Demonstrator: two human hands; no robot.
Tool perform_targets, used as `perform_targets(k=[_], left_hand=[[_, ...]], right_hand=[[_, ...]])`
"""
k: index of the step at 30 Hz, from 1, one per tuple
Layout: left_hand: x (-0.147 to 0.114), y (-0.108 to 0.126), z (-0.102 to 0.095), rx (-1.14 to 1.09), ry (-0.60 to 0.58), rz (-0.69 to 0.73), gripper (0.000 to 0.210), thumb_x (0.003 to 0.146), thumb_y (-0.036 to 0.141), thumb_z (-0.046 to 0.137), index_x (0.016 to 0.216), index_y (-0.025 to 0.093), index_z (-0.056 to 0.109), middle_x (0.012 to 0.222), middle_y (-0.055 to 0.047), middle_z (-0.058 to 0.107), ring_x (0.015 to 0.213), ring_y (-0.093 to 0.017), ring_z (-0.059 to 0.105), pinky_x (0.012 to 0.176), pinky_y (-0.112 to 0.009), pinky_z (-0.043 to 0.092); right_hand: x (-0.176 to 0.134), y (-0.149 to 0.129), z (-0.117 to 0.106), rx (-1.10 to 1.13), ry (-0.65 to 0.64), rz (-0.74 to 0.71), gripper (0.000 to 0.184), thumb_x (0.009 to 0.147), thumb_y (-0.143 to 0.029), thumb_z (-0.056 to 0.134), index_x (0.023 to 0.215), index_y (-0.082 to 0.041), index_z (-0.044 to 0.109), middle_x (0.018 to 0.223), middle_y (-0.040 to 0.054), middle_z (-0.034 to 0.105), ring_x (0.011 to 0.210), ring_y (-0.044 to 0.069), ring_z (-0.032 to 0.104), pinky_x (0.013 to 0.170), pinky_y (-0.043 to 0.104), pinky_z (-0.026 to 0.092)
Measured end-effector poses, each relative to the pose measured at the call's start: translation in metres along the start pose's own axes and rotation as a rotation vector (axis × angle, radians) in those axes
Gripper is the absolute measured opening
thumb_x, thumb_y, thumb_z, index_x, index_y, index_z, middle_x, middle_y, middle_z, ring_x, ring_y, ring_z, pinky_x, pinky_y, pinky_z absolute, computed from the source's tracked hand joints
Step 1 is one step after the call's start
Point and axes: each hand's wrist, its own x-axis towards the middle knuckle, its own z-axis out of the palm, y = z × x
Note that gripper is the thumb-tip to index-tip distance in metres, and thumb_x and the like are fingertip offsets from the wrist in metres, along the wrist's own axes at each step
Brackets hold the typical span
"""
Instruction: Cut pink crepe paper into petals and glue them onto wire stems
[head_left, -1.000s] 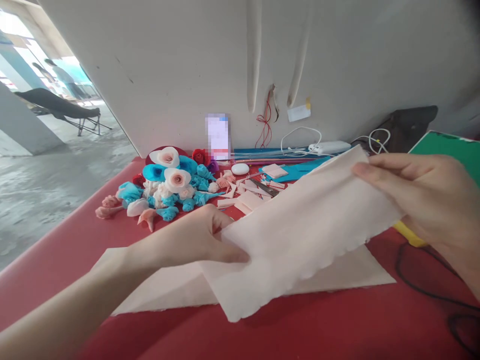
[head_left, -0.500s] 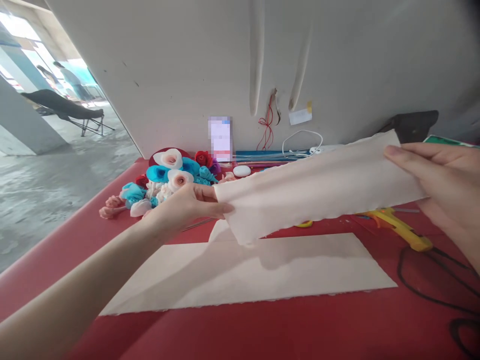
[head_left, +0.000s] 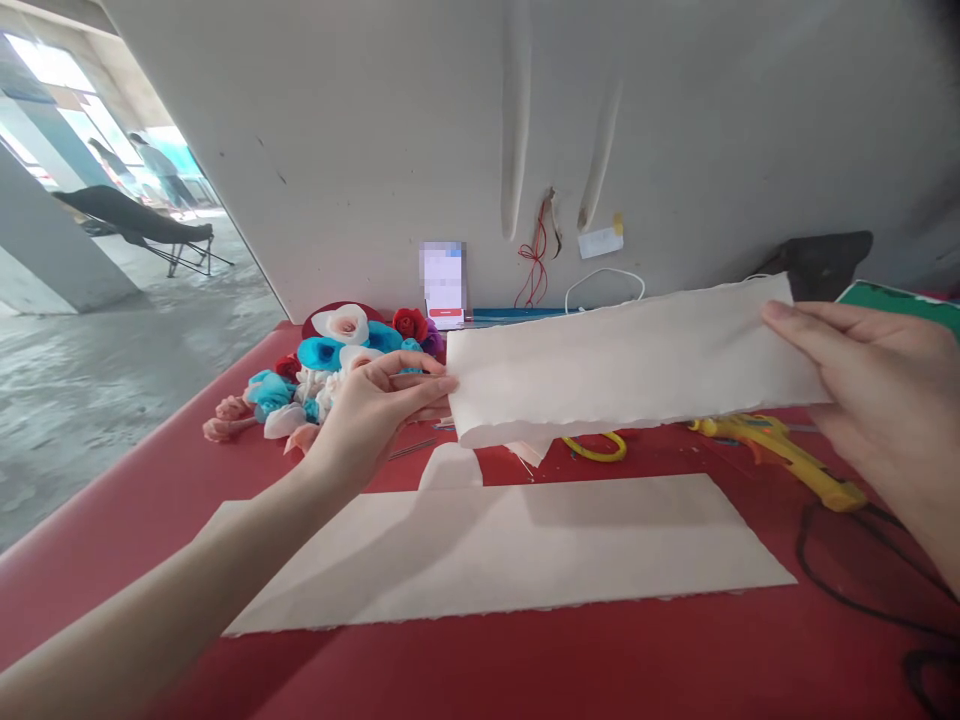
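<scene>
Between my two hands a pale strip of paper (head_left: 622, 365) is held up above the table, long side roughly level, its lower edge slightly ragged. My left hand (head_left: 390, 395) pinches its left end between thumb and fingers. At the other end my right hand (head_left: 862, 350) grips it, thumb in front and fingers behind. Beneath it a longer pale paper sheet (head_left: 540, 550) lies flat on the red tabletop (head_left: 525, 670), shaded by my arms. A small rounded paper piece (head_left: 451, 468) pokes out behind that sheet.
Handmade flowers (head_left: 322, 375) in white, blue, red and pink are heaped at the back left. A phone (head_left: 444, 285) leans on the white wall panel (head_left: 375, 150). A yellow glue gun (head_left: 787, 460) with a black cord (head_left: 832, 590) lies right, near yellow-handled scissors (head_left: 600, 450).
The held strip's left end has risen and straightened, so the strip hangs more level. My left hand has moved up slightly, uncovering the yellow scissor handle and the rounded paper piece.
</scene>
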Motion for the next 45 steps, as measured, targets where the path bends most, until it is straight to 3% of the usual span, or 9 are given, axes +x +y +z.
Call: perform_targets(k=[10,21,27,32,35,38,40,43,45], left_hand=[[0.0,-0.005,-0.002,0.031,0.025,0.021,0.006,0.066,0.021,0.071,0.072,0.02,0.073,0.076,0.0,0.07,0.071,-0.011,0.064,0.067,-0.019,0.053],[-0.001,-0.008,-0.004,0.176,0.081,0.006,0.011,0.062,0.025,0.075,0.073,0.023,0.074,0.064,0.002,0.065,0.062,-0.009,0.058,0.059,-0.017,0.049],[-0.003,-0.005,-0.003,0.207,0.091,0.024,0.027,0.064,0.026,0.074,0.091,0.024,0.072,0.06,0.003,0.061,0.059,-0.009,0.054,0.055,-0.017,0.046],[-0.007,-0.006,-0.001,0.145,0.05,0.054,0.047,0.069,0.022,0.068,0.115,0.026,0.06,0.063,0.002,0.063,0.06,-0.009,0.053,0.054,-0.017,0.045],[-0.008,-0.005,0.001,0.1,0.019,0.126,0.057,0.07,0.016,0.066,0.123,0.032,0.052,0.09,0.0,0.067,0.062,-0.007,0.053,0.061,-0.016,0.047],[-0.008,-0.004,0.002,0.012,-0.006,0.176,0.068,0.068,0.01,0.065,0.127,0.039,0.044,0.133,0.0,0.048,0.065,-0.003,0.054,0.07,-0.018,0.05],[-0.006,-0.004,0.003,-0.039,-0.039,0.131,0.061,0.07,0.012,0.065,0.125,0.034,0.047,0.134,-0.002,0.047,0.073,-0.006,0.058,0.073,-0.019,0.05],[-0.003,-0.008,0.003,-0.075,-0.083,-0.016,0.029,0.076,0.024,0.063,0.105,0.019,0.063,0.109,-0.006,0.064,0.083,-0.012,0.062,0.07,-0.019,0.05],[-0.002,-0.012,0.002,-0.08,-0.108,-0.125,0.02,0.078,0.031,0.061,0.089,0.015,0.067,0.092,-0.006,0.069,0.08,-0.015,0.064,0.066,-0.02,0.051]], right_hand=[[0.001,0.004,0.002,0.066,-0.001,0.008,0.013,0.063,-0.025,0.075,0.074,-0.021,0.072,0.079,0.0058,0.063,0.056,0.012,0.054,0.044,0.025,0.045],[0.002,0.008,0.003,0.077,-0.008,0.023,0.02,0.061,-0.029,0.076,0.079,-0.021,0.072,0.084,0.0077,0.063,0.059,0.014,0.055,0.041,0.026,0.044],[0.001,0.007,0.002,0.071,-0.004,-0.003,0.019,0.059,-0.029,0.077,0.076,-0.021,0.072,0.079,0.0071,0.063,0.057,0.014,0.055,0.041,0.026,0.044],[0.0,0.007,0.002,0.064,-0.011,0.003,0.023,0.059,-0.031,0.078,0.079,-0.022,0.071,0.08,0.0069,0.062,0.055,0.014,0.054,0.039,0.026,0.044],[0.0,0.006,0.003,0.07,-0.008,0.0,0.02,0.06,-0.03,0.077,0.077,-0.022,0.071,0.076,0.0059,0.062,0.054,0.013,0.054,0.041,0.026,0.045],[0.0,0.007,0.004,0.073,-0.01,0.0,0.018,0.061,-0.029,0.076,0.076,-0.022,0.072,0.074,0.0056,0.062,0.053,0.013,0.054,0.039,0.026,0.043],[0.001,0.008,0.005,0.072,-0.012,0.001,0.018,0.061,-0.03,0.076,0.076,-0.022,0.072,0.076,0.0063,0.063,0.053,0.014,0.055,0.038,0.026,0.042],[0.001,0.011,0.006,0.066,-0.019,0.009,0.016,0.062,-0.03,0.076,0.075,-0.022,0.071,0.079,0.0065,0.064,0.056,0.014,0.056,0.04,0.026,0.045],[-0.001,0.011,0.007,0.052,-0.028,0.015,0.015,0.063,-0.03,0.075,0.075,-0.022,0.071,0.078,0.0055,0.064,0.057,0.013,0.057,0.044,0.025,0.047]])
